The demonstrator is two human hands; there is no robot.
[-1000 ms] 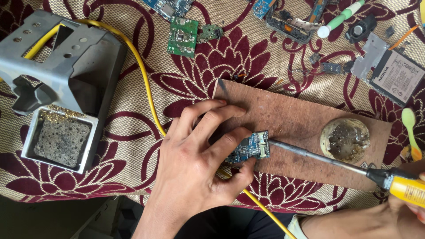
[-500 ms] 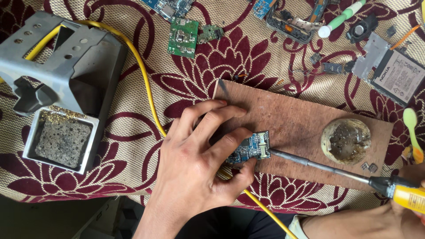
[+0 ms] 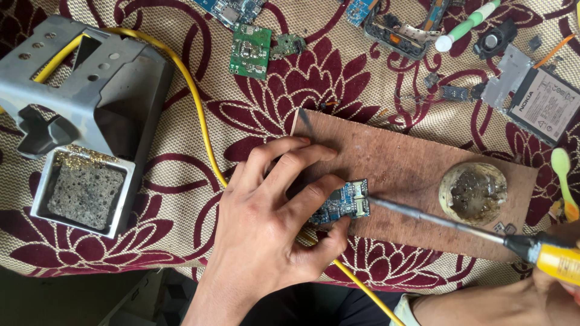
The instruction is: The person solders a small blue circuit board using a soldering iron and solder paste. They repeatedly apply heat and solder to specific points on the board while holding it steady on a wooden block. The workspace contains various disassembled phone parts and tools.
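My left hand [image 3: 272, 211] presses a small blue circuit board [image 3: 344, 202] flat onto a brown wooden board [image 3: 411, 169], with thumb and fingers pinching its left side. My right hand [image 3: 559, 284] at the lower right edge grips the yellow handle of a soldering iron [image 3: 441, 220]. The iron's metal tip touches the right edge of the blue circuit board. A round tin of dark flux paste [image 3: 472, 191] sits on the wooden board just beyond the iron's shaft.
A grey metal soldering stand [image 3: 90, 90] with a sponge tray [image 3: 84, 193] stands at left. A yellow cable [image 3: 202, 130] runs across the patterned cloth. Green circuit boards [image 3: 251, 51], phone parts, a battery [image 3: 547, 105] and a green-white tool [image 3: 468, 24] lie along the far edge.
The soldering iron and my right hand have slid slightly right and down, the tip staying by the blue board's right edge. My left hand holds still.
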